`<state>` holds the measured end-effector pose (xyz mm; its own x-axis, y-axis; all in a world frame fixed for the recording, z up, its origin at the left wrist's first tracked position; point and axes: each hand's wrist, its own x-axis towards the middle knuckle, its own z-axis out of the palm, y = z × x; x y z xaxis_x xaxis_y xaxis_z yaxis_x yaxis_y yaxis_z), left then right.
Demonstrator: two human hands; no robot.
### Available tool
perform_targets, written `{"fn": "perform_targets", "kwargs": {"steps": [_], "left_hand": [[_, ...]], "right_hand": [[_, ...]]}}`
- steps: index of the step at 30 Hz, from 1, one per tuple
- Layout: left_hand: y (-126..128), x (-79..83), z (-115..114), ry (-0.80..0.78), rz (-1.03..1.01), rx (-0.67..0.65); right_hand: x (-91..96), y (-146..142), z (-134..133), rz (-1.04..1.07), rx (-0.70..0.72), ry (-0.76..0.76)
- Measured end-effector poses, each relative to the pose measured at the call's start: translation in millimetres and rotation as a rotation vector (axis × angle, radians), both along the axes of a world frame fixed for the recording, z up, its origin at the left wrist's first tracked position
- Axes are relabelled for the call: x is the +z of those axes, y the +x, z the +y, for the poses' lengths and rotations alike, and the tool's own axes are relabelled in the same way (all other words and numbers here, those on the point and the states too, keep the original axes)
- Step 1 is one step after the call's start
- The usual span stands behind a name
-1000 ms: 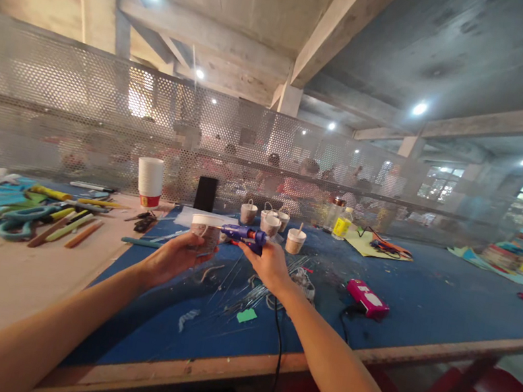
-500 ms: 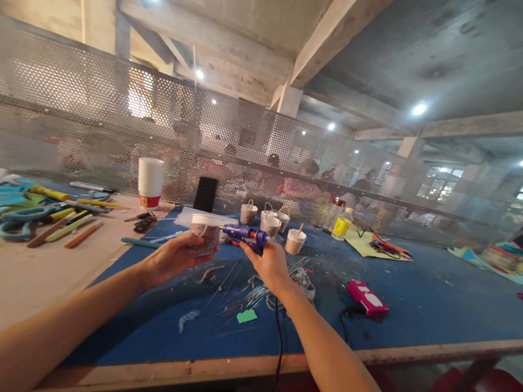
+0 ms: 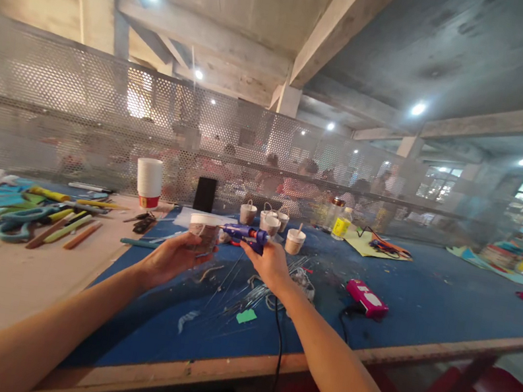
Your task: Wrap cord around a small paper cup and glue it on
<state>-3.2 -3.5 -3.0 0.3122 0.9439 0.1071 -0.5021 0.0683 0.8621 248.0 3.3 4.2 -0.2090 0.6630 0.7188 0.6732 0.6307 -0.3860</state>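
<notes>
My left hand (image 3: 174,255) is closed round a paper cup (image 3: 203,229) wrapped in greyish-brown material below its white rim. A blue glue gun (image 3: 244,233) is gripped in my right hand (image 3: 270,262), its nozzle at the cup's right side near the rim. Whether the nozzle touches the cup I cannot tell. From the right hand a black cord (image 3: 278,339) runs down over the table edge. Beyond the gun stand several wrapped cups, among them one with a stick (image 3: 294,242) and one with a looped handle (image 3: 247,213).
On the blue table (image 3: 133,328) lie clear glue sticks, a green scrap (image 3: 246,316) and a magenta box (image 3: 367,299). A stack of paper cups (image 3: 149,182) stands at the back left, near scissors (image 3: 23,224). Bottles (image 3: 341,224) stand behind; a perforated metal screen (image 3: 79,112) borders the back.
Both hands, the cup and the glue gun hold nearly the same place. A person at the far right is no longer in view.
</notes>
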Motion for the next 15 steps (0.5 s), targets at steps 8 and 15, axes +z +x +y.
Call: {"fn": "perform_targets", "kwargs": {"steps": [8,15], "left_hand": [[1,6.4,-4,-0.041,-0.033,0.059],[4,12.3,-9,-0.016,-0.041,0.112]], "right_hand": [[6.1,1,4,0.43,0.297,-0.414],[-3.7,6,20,0.745,0.377,-0.722]]}}
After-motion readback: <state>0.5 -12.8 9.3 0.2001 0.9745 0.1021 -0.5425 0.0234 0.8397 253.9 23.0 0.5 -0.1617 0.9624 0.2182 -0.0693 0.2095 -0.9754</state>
